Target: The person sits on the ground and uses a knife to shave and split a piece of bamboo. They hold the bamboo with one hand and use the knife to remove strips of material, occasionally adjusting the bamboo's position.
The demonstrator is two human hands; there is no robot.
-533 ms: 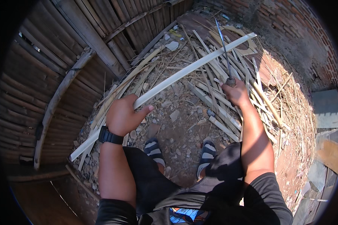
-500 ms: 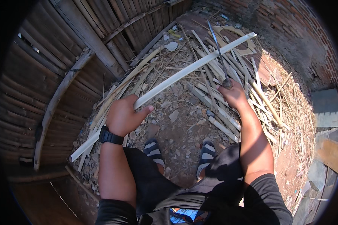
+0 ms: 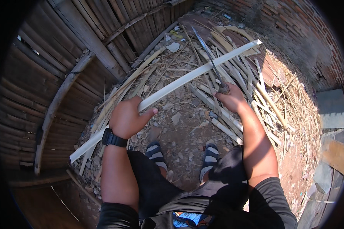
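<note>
My left hand (image 3: 129, 116) is wrapped around a long pale bamboo strip (image 3: 183, 79), its thumb pointing right. The strip slants from the lower left, behind my wrist, up to the far right. My right hand (image 3: 232, 97) grips the dark handle of a long-bladed knife (image 3: 209, 54). Its narrow blade points away and to the left, crossing the strip beyond the middle. Whether the blade's edge touches the strip, I cannot tell.
Split bamboo pieces (image 3: 229, 118) are heaped ahead and to the right, over rubble and straw. A bamboo wall (image 3: 65, 95) rises at left, a brick wall (image 3: 294, 30) at the far right. My sandalled feet (image 3: 209, 158) stand on dirt; grey boards (image 3: 331, 108) lie at right.
The knife's tip has swung left, and my right hand has moved slightly left and nearer me. The strip's far end has dipped a little, while my left hand still grips it.
</note>
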